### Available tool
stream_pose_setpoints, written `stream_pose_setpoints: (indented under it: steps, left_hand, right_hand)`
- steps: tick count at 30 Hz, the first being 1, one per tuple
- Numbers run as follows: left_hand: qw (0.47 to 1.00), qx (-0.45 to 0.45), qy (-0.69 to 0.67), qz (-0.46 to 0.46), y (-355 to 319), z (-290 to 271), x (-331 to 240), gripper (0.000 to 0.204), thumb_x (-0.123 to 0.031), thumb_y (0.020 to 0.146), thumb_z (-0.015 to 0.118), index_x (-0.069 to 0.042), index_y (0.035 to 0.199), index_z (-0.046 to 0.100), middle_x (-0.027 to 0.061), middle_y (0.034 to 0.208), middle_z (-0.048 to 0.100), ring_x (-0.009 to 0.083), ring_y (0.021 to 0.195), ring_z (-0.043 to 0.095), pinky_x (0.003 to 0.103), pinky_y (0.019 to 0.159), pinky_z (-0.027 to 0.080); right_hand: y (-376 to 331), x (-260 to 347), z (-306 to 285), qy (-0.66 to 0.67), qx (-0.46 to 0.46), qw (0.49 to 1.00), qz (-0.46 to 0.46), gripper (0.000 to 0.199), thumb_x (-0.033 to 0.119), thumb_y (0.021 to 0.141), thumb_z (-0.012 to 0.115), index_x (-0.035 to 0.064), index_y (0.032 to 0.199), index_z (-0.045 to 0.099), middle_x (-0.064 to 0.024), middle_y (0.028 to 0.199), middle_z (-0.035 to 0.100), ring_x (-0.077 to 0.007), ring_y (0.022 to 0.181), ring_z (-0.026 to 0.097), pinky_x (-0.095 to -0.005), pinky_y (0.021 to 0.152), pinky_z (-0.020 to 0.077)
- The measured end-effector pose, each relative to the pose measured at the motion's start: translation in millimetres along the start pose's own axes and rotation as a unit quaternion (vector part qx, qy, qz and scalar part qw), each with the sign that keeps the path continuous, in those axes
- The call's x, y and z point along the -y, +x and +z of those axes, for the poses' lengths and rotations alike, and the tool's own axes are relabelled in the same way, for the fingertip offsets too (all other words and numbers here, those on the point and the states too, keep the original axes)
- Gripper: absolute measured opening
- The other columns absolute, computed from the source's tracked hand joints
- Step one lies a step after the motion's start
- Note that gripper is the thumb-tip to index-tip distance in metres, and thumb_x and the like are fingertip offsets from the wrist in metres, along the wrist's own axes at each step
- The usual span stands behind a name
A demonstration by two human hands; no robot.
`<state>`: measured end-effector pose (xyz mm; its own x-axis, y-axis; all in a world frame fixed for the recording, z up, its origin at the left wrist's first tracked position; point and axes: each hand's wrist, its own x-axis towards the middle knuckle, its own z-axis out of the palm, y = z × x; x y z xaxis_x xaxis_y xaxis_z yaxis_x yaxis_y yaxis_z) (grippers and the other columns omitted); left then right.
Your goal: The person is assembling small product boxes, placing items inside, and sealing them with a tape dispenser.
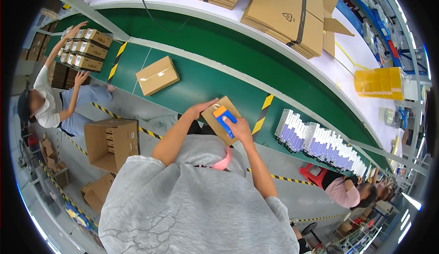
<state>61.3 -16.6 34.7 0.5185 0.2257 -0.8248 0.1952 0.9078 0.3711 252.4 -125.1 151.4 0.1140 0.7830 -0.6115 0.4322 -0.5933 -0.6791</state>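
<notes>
A small brown cardboard box [212, 117] is in front of me at the near edge of the green bench. My left hand [201, 109] grips the box by its left side, fingers stretched along its upper edge. Closed around a blue and orange hand-held tape dispenser [225, 119], my right hand [238, 128] presses it against the box's face. The dispenser's orange end points away from me. Farther left on the bench lies another closed box [157, 76] with shiny tape across it.
Stacked boxes [89, 50] stand at the left end, with a person [48, 98] reaching around them. Rows of white and purple cartons [315, 140] line the bench at right. The shelf above bears flattened cardboard [283, 16] and yellow tape rolls [379, 82]. An open carton [112, 144] sits at lower left.
</notes>
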Motion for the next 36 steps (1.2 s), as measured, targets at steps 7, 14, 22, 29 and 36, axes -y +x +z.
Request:
stream_pose_setpoints:
  steps: [7,14,22,29,36]
  left_hand:
    - [0.895,-0.19,0.382,0.131,10,-26,1,0.058,-0.055,0.094,0.057,-0.005,0.121,0.067,0.0131,0.12,0.068,0.0235,0.106,0.066,0.036,0.09,0.051]
    - [0.794,-0.049,0.494,0.35,9,26,-16,0.055,-0.046,0.105,0.033,-0.012,0.147,0.041,0.0173,0.146,0.047,0.0347,0.135,0.043,0.042,0.113,0.031]
    - [0.782,-0.016,0.526,0.335,10,27,-19,0.054,-0.045,0.105,0.028,-0.018,0.152,0.035,0.0184,0.15,0.041,0.0326,0.143,0.033,0.061,0.117,0.011]
    - [0.752,-0.068,0.584,0.296,8,29,-22,0.056,-0.048,0.105,0.026,-0.018,0.152,0.034,0.018,0.152,0.039,0.0296,0.146,0.028,0.057,0.12,0.0]
    - [0.758,-0.06,0.581,0.29,13,28,-23,0.058,-0.048,0.104,0.024,-0.016,0.151,0.035,0.0172,0.15,0.041,0.0316,0.144,0.031,0.056,0.12,0.004]
  right_hand:
    - [-2,0,-2,-0.026,-0.011,1.0,-0.011,0.058,0.055,0.088,0.064,0.0003,0.069,0.067,-0.0095,0.055,0.063,-0.0206,0.052,0.068,-0.0336,0.053,0.0523]
    - [-6,4,-1,0.005,0.016,0.999,0.03,0.056,0.056,0.086,0.064,0.002,0.073,0.069,-0.0102,0.058,0.066,-0.0223,0.056,0.069,-0.0347,0.058,0.0533]
    - [-29,-16,-16,-0.114,-0.031,0.993,0.027,0.063,0.064,0.082,0.062,0.0024,0.069,0.069,-0.0106,0.059,0.066,-0.0251,0.061,0.069,-0.037,0.062,0.0534]
    - [-125,-66,-70,-0.063,0.005,0.982,0.177,0.062,0.062,0.084,0.061,0.0026,0.066,0.07,-0.011,0.056,0.065,-0.0264,0.061,0.069,-0.0385,0.064,0.0542]
    - [-161,-68,-77,-0.095,0.007,0.974,0.206,0.059,0.058,0.086,0.06,0.0032,0.065,0.069,-0.0099,0.054,0.065,-0.0238,0.059,0.068,-0.0399,0.066,0.055]
